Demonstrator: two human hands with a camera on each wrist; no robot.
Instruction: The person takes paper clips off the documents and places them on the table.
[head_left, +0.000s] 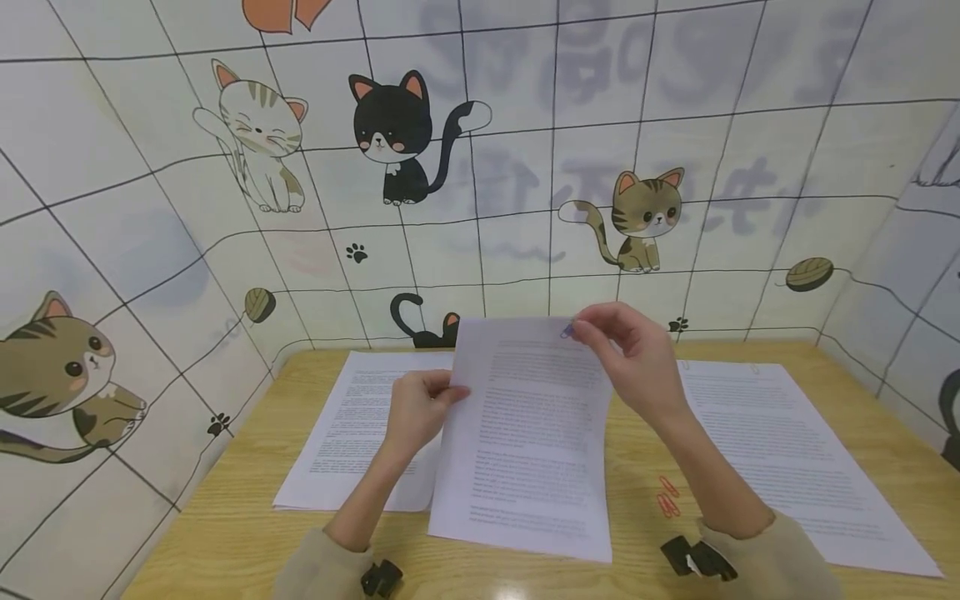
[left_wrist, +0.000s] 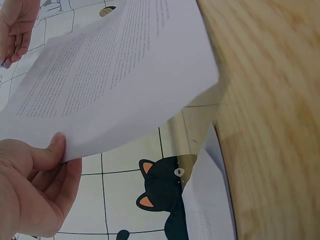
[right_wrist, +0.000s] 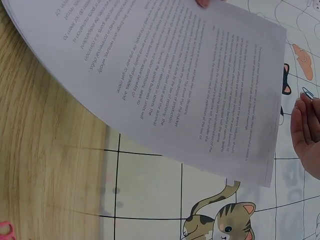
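Left hand pinching the left edge of the printed sheets, thumb on top, fingers curled beneath; same grip plain in the left wrist view, thumb pressed on the paper's edge. Right hand raised at the sheets' top right corner, about one o'clock from the page's middle, fingertips closed on a blue paper clip right at the upper edge. Clip also seen at the fingertips in the right wrist view, just beside the corner of the page; whether already seated on the paper, cannot tell.

Sheets held up off the counter, tilted toward the viewer, lower edge down near six o'clock close to the counter's front.

Lying flat at nine o'clock of the held sheets: a second printed stack, partly under the left hand and the raised page. At three o'clock: another printed stack, flat on the wood, well apart from the hands. Between that stack and the held sheets, near four o'clock: a few pink paper clips loose on the counter. Behind, at twelve o'clock: wall covering with cartoon cats and a black grid.
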